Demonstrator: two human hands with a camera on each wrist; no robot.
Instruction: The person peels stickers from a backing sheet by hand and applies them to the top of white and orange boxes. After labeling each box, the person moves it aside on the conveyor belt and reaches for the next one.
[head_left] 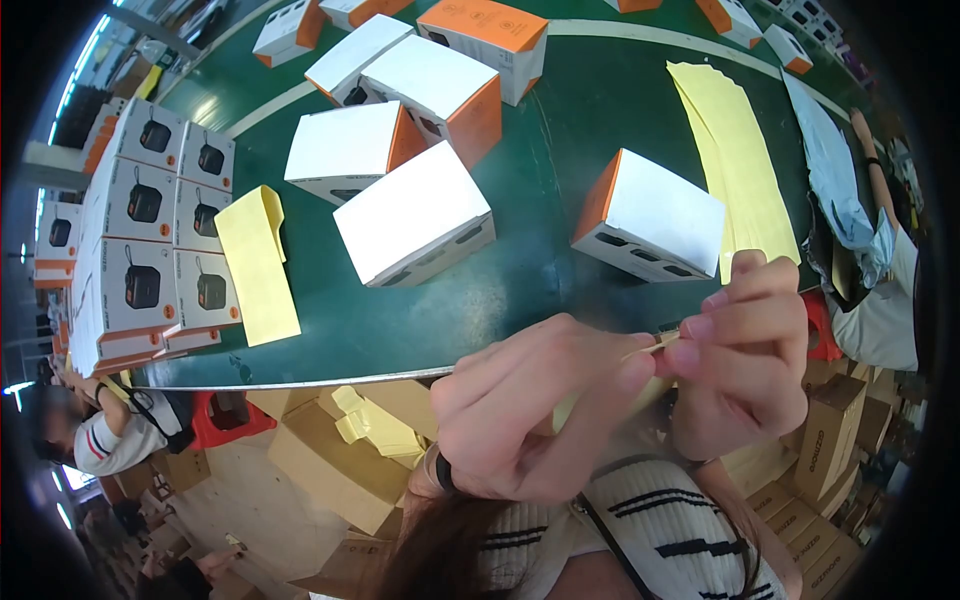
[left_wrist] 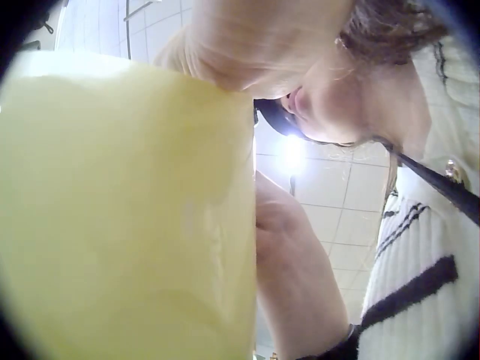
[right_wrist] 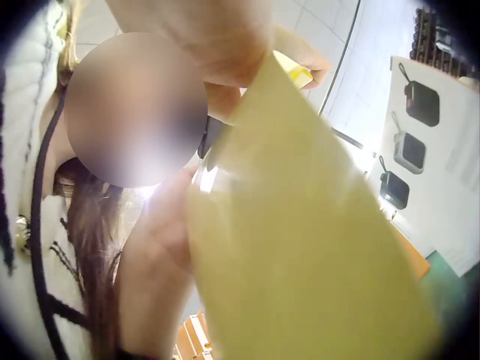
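Observation:
In front of my chest, at the near edge of the table, both hands hold one yellow card sheet point(left_wrist: 127, 202). My left hand point(head_left: 525, 405) pinches its edge between thumb and fingers. Close beside it, my right hand point(head_left: 745, 350) pinches the same edge with thumb and fingertips. From the head view the sheet is nearly edge-on and mostly hidden behind the hands. Both wrist views show its broad face, with the right wrist view point(right_wrist: 300, 232) catching a slanting side. Just beyond the right hand stands a white and orange speaker box point(head_left: 655, 220).
More white boxes point(head_left: 415, 215) stand on the green table point(head_left: 470, 310). Yellow sheets point(head_left: 735, 165) lie at right, a folded yellow card point(head_left: 258, 265) at left beside stacked speaker boxes point(head_left: 140, 200). Below the edge, a carton point(head_left: 330, 465) holds yellow card pieces. Other people sit at both sides.

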